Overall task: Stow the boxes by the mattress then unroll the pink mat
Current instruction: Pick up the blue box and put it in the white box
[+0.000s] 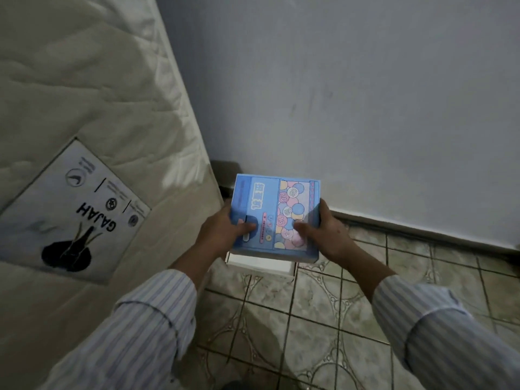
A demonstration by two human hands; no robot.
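While both hands hold it, the blue box (274, 216) sits flat between them, up off the floor. The left hand (225, 230) grips the left side of the box, with the thumb lying on top. The right hand (323, 233) grips the right side, and its thumb rests on the top too. The other fingers wrap around the edges and go under, so they are mostly hidden. The top of the box has a picture of round balls in pink, yellow and blue, with numbers on some of them.

Right under the blue box is a white box (260, 267). Only its front edge shows. It stands on the tiled floor (309, 319). I cannot tell if the blue box touches the white one or is just above it.

Both boxes are close to the corner of the room. The big cream mattress (92, 108) stands on its side, just to the left of them, and leans toward the wall. It has a white label (76, 209) with dark letters and a dark drawing on it. The grey wall (365, 94) is behind the boxes. The floor tiles are pale with curvy patterns and dark lines between them.

Both arms wear striped sleeves (152, 322), white with thin blue lines. The room is dim.
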